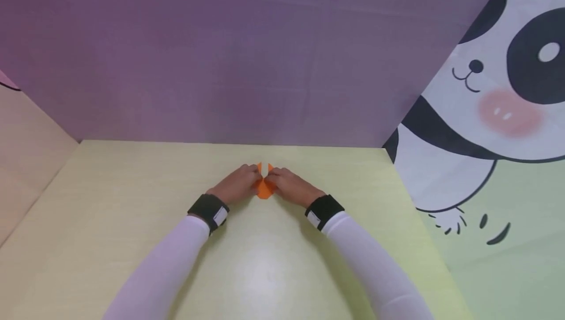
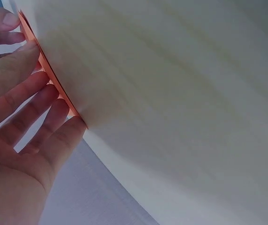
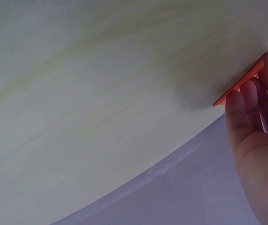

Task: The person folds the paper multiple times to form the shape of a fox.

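Note:
A folded piece of orange paper (image 1: pixel 265 191) lies on the pale table, with two upright points at its far end and a gap between them. My left hand (image 1: pixel 238 184) pinches its left side; in the left wrist view the thumb presses on the paper (image 2: pixel 54 77) and the other fingers stand along its edge. From the right, my right hand (image 1: pixel 292 186) pinches the other side. The right wrist view shows fingers and thumb on the orange edge (image 3: pixel 246 79). The hands cover much of the paper, so its full shape is hidden.
The pale wooden table (image 1: pixel 132 256) ends at a purple backdrop (image 1: pixel 265 65) behind the hands. A panda-print sheet (image 1: pixel 468 173) hangs along the right side. Black bands (image 1: pixel 324 210) circle both wrists, over white sleeves.

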`<state>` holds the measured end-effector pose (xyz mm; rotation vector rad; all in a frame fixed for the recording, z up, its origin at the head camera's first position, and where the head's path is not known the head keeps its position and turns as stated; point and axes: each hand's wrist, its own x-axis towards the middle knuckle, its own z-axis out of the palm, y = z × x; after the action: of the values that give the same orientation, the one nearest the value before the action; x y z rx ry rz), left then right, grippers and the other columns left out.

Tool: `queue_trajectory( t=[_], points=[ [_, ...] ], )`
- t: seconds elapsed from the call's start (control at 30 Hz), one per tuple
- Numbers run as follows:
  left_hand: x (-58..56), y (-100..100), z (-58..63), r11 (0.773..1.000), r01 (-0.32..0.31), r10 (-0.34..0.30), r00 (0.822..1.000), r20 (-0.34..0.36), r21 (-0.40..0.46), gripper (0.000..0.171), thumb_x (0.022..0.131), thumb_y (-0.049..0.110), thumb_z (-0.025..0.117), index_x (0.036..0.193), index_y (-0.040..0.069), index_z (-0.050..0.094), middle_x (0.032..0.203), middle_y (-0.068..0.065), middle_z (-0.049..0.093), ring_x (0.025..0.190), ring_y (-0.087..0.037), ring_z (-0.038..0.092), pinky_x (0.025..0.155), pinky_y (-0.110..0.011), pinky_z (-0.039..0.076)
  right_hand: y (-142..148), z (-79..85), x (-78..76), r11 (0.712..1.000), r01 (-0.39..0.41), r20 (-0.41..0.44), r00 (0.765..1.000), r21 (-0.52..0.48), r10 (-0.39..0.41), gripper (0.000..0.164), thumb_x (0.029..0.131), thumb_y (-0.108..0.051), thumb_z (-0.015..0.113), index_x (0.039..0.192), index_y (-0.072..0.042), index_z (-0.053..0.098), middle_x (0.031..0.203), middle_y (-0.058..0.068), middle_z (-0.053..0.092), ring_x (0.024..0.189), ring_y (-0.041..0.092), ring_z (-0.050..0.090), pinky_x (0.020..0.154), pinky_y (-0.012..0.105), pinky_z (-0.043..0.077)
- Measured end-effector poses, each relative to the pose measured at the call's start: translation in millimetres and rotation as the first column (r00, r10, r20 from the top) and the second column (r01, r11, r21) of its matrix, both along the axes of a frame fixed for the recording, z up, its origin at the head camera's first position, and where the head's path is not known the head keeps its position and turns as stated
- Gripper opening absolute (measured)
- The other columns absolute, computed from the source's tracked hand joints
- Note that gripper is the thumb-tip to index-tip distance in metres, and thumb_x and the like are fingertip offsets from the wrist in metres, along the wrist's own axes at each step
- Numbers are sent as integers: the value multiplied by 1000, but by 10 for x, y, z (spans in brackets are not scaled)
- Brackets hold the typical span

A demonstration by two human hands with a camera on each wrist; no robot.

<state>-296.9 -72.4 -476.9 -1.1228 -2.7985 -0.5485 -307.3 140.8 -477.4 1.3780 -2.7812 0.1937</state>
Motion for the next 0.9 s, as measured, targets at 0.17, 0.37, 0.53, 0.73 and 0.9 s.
queue_trajectory(
  t=[0.17,0.37,0.53,0.73,0.9],
  points=[
    [-52,21,12,999,-31,31,999,31,9,17,87,18,71,100,7,72,90,-4,59,82,-20,51,78,-30,46,0,7,-22,999,10,-1,1000,-33,-10,25,93,-10,62,118,-8,65,115,5,61,104,19,55,95,26,48],
    [-42,32,-28,999,-51,50,997,57,11,15,87,17,71,98,7,71,86,-3,54,79,-20,49,75,-28,43,5,18,20,999,20,31,999,-49,-19,24,94,-9,60,117,-7,65,114,5,61,103,18,56,94,26,48],
    [5,46,-16,999,-35,35,999,-16,-9,8,87,14,69,92,8,71,79,-3,52,74,-20,47,73,-29,40,-4,37,66,998,31,30,999,-61,-29,21,93,-8,61,113,-5,66,110,6,61,102,19,56,93,27,49],
    [46,78,8,996,-50,38,988,-147,-74,6,87,6,64,86,7,70,75,-5,56,69,-20,48,68,-30,44,-7,48,81,998,31,-35,999,-59,-34,18,91,-9,64,108,-6,69,106,5,63,98,20,57,90,28,48],
    [78,79,51,995,-74,64,986,-154,-65,6,87,10,65,85,5,69,78,-7,59,72,-21,50,67,-30,46,1,75,92,996,55,-10,998,-75,-56,14,91,-10,65,105,-10,70,105,3,64,98,18,56,89,28,47]
  ],
)
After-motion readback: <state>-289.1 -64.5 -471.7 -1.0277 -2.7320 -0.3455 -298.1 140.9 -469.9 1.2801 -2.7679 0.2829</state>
